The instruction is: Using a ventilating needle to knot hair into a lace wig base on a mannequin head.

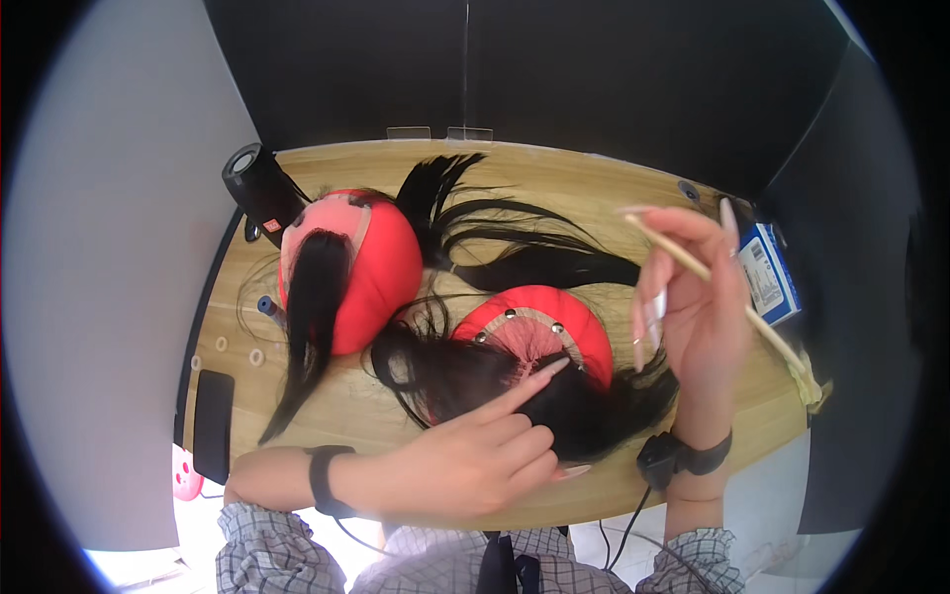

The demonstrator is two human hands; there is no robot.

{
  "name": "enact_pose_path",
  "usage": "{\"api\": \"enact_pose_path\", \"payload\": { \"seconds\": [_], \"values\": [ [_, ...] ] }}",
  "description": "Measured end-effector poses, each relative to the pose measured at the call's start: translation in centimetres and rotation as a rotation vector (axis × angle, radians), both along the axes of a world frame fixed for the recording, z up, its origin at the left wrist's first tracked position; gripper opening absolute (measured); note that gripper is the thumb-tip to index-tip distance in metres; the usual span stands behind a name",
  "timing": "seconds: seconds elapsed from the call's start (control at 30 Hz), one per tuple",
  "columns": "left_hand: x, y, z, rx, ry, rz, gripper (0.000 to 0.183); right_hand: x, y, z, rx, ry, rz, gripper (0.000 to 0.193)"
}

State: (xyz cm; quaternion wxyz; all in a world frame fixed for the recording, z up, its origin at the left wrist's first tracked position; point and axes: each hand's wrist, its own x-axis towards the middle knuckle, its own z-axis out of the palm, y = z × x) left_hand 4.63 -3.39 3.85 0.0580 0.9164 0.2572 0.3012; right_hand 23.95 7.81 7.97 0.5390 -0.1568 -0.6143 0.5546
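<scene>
A red dome-shaped block [584,323] sits before me, with pinkish mesh [529,337] held on it by round-headed pins. Long black hair [445,381] spreads over its near side. My left hand [485,455] reaches across from the left, index finger stretched onto the hair beside the mesh, thumb apart and the other fingers curled. Raised at the right, my right hand [698,287] grips a thin pale wooden stick [772,332] lying aslant across it. The stick's lower end meets a yellowish wrapped piece [811,386]; its fine tip cannot be made out.
At the left stands a second red block [391,272] with a mesh cap and black hair. Loose black hair [534,265] lies behind. Around the table [386,421] are a black cylindrical speaker [262,188], a dark phone [213,426], small rings and a blue-white box [770,275]. Dark panels enclose the back.
</scene>
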Motion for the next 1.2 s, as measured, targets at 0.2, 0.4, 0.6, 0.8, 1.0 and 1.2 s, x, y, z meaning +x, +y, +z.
{"api": "enact_pose_path", "payload": {
  "seconds": [0.2,0.4,0.6,0.8,1.0,1.2],
  "values": [
    [0.4,0.3,-1.0,0.109,0.147,-0.012,0.019,-1.3,-1.9,-2.4,0.002,-0.156,0.163,0.027],
    [0.1,0.4,-2.1,0.121,-0.099,-0.124,0.023,-2.2,-1.8,-4.2,-0.209,-0.146,0.297,0.025],
    [-0.4,0.4,-2.1,0.281,-0.247,0.068,0.023,-1.6,-2.4,-5.1,-0.091,-0.172,0.132,0.025],
    [-1.0,1.2,-2.4,0.210,-0.240,0.060,0.026,-2.1,-2.7,-5.8,0.008,-0.101,0.077,0.024],
    [-0.9,1.6,-2.4,0.151,-0.186,0.047,0.030,-1.9,-2.4,-6.4,0.011,0.056,0.125,0.028],
    [-0.9,1.7,-2.2,0.112,-0.150,0.012,0.029,-1.8,-2.0,-6.5,0.075,0.111,0.157,0.033]
  ]
}}
